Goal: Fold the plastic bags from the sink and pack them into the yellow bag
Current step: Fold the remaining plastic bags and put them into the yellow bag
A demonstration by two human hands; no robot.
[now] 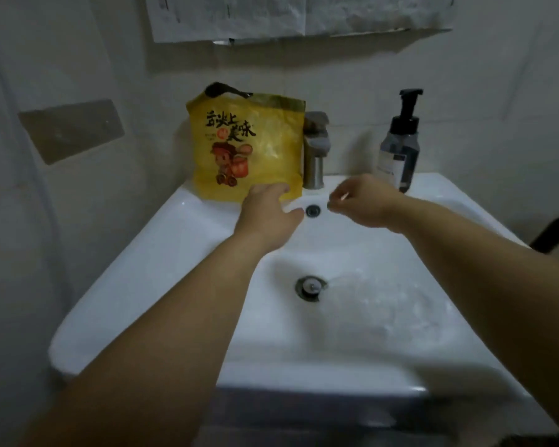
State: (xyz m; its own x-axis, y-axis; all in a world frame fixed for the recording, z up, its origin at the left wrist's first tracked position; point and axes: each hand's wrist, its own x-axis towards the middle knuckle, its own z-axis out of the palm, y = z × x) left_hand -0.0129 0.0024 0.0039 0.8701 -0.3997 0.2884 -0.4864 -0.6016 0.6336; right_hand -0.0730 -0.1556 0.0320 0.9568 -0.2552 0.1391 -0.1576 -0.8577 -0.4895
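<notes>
The yellow bag (249, 146), printed with dark characters and a cartoon figure, stands upright on the sink's back ledge, left of the faucet. My left hand (268, 214) reaches to its lower right corner, with relaxed fingers touching the bag's bottom edge. My right hand (362, 201) hovers over the back of the basin by the overflow hole (313, 210). Its fingertips are curled together as in a pinch, and blur hides whether they hold anything. A crumpled clear plastic bag (378, 304) lies in the basin, right of the drain (310, 287).
The white sink (162, 253) fills the middle of the view. A metal faucet (315, 150) stands at the back centre and a dark pump bottle (400, 146) at the back right. Paper sheets hang on the tiled wall above.
</notes>
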